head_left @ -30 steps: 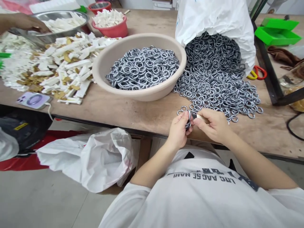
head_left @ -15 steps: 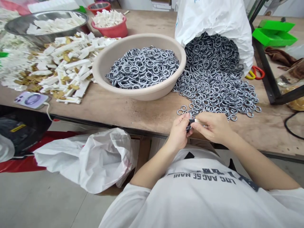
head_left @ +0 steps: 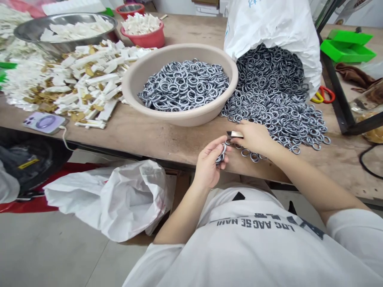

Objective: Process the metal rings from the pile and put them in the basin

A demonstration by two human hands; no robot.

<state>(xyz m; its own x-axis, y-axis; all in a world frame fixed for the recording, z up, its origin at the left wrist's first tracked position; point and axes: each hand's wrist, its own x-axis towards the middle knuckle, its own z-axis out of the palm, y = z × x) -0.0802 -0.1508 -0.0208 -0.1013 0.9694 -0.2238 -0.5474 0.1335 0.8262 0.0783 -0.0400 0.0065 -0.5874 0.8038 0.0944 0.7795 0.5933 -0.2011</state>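
Note:
In the head view, my left hand (head_left: 207,164) is closed around a few dark grey rings (head_left: 221,154), held over the table's front edge. My right hand (head_left: 254,137) pinches a small flat tool (head_left: 235,134) with a black end and a pale, shiny body; its exact kind is not clear. That tool is just above and right of the left fingertips. Under and beyond my right hand spreads a heap of loose grey rings (head_left: 278,107), spilling from a white sack (head_left: 272,28). A beige basin (head_left: 176,118) full of the same rings stands left of the heap.
White and gold plastic pieces (head_left: 86,79) lie heaped at the left, near a metal bowl (head_left: 60,46) and a red bowl (head_left: 146,39). A phone (head_left: 44,122) lies at the table edge. Right are scissors handles (head_left: 327,95) and a black frame (head_left: 338,99). Below hangs a white bag (head_left: 128,203).
My hands have moved apart: the left went slightly left and down with rings in it, the right rose towards the heap with the small tool. The view has shifted slightly.

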